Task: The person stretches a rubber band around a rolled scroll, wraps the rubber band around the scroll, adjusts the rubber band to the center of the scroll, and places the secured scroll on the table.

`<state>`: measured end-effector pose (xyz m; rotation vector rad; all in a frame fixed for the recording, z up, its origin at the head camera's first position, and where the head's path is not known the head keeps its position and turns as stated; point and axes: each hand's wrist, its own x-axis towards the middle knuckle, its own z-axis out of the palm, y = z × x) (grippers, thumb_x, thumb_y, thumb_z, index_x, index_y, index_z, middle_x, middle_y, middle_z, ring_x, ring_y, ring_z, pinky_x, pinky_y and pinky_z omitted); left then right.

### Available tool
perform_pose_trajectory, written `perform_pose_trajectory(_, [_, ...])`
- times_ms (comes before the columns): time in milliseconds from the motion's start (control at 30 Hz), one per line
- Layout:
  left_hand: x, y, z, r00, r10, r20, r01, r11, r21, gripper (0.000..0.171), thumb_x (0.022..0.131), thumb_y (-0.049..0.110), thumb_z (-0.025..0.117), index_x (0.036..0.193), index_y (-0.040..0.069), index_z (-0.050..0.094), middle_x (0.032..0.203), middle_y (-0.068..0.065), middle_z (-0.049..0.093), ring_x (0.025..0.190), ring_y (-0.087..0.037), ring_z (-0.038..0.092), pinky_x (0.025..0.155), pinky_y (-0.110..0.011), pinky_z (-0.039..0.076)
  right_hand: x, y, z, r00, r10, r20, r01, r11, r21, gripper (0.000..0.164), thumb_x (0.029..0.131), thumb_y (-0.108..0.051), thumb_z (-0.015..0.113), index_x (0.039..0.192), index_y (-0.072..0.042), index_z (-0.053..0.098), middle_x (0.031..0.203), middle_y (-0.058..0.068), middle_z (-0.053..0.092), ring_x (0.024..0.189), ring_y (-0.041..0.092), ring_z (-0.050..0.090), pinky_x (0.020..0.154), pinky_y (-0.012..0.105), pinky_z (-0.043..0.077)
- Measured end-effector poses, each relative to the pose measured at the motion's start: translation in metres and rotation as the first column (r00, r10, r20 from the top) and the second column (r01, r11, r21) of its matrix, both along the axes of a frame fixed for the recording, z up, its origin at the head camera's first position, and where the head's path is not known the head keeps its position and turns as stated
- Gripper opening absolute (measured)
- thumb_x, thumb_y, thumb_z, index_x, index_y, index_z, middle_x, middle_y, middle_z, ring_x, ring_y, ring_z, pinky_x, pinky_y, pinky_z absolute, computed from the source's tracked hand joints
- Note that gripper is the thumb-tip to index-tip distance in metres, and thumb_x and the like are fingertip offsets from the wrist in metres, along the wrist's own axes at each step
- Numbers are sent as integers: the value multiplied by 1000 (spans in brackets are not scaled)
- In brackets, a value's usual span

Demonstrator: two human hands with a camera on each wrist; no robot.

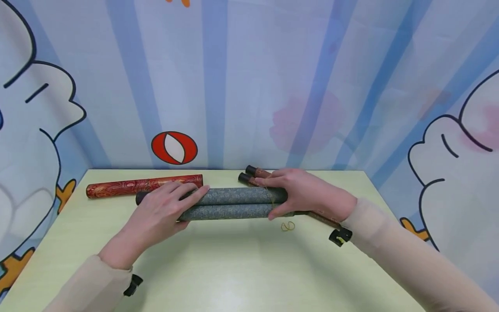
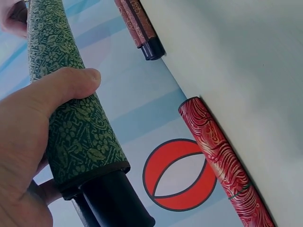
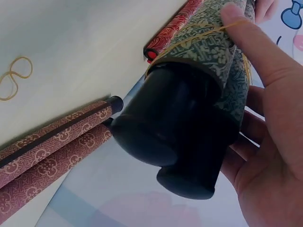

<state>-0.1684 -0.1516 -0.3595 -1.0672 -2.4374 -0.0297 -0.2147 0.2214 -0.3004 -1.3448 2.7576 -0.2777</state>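
Note:
A grey-green patterned scroll (image 1: 234, 197), rolled from both sides into two parallel rolls with black end knobs (image 3: 147, 118), is held up level over the table by both hands. My left hand (image 1: 161, 212) grips its left part, thumb across the patterned face in the left wrist view. At the other end my right hand (image 1: 308, 193) holds the rolls between thumb and fingers. A thin yellow rubber band (image 3: 203, 34) loops round that right end, passing by the right thumb. The left hand's fingers behind the rolls are partly hidden.
A red and gold scroll (image 1: 128, 187) lies at the back left of the pale table (image 1: 234, 268). Behind the right hand lies a brown patterned double-rolled scroll (image 3: 61, 161). One loose rubber band (image 1: 287, 226) rests on the table. A cartoon-print curtain (image 1: 249, 86) hangs behind.

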Motion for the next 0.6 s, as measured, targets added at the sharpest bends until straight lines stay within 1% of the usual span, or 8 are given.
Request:
perform_pose_trajectory(100, [0, -4, -1, 1000, 15, 8, -16, 1000, 8, 96, 68, 24, 103, 152, 14, 60, 128, -13, 69, 111, -35, 67, 83, -49, 64, 4, -2, 0, 999, -3, -49, 3, 1000, 2, 94, 82, -54, 90, 159, -15, 53, 140, 10, 65, 127, 29, 64, 103, 49, 56])
perform_pose_trajectory(200, [-1, -5, -1, 999, 25, 32, -26, 999, 20, 96, 69, 24, 103, 153, 15, 59, 129, -13, 69, 113, -36, 67, 83, -50, 64, 13, 2, 2, 993, -6, -118, 9, 1000, 27, 98, 81, -55, 90, 160, -13, 51, 141, 12, 63, 128, 30, 62, 105, 49, 55])
perform_pose_trajectory(333, [-2, -5, 0, 998, 32, 56, -34, 999, 37, 95, 69, 24, 103, 154, 16, 59, 130, -14, 69, 115, -37, 68, 84, -52, 64, 25, 6, 3, 973, 26, -230, -15, 999, 52, 96, 83, -54, 88, 158, -8, 52, 141, 12, 65, 129, 30, 62, 106, 48, 56])
perform_pose_trajectory(400, [-2, -5, 1, 998, 30, 58, -33, 998, 46, 95, 69, 23, 103, 153, 16, 60, 131, -14, 69, 115, -37, 68, 83, -52, 64, 29, 8, 3, 963, 32, -268, -19, 999, 50, 94, 82, -52, 89, 157, -6, 54, 141, 12, 66, 130, 31, 62, 106, 48, 56])
perform_pose_trajectory(467, [-1, -5, 2, 998, 24, 57, -28, 998, 55, 94, 69, 22, 103, 152, 16, 60, 130, -14, 69, 115, -37, 68, 82, -53, 64, 32, 8, 3, 958, 38, -284, -24, 998, 51, 94, 82, -50, 90, 156, -5, 55, 141, 12, 66, 130, 30, 62, 105, 47, 57])
perform_pose_trajectory(600, [-1, -4, 3, 998, 11, 62, -16, 998, 69, 94, 68, 20, 103, 152, 16, 61, 130, -13, 69, 115, -37, 68, 82, -52, 64, 36, 10, 2, 958, 35, -286, -21, 998, 52, 95, 80, -48, 93, 155, -3, 56, 139, 13, 65, 128, 30, 61, 102, 45, 58])
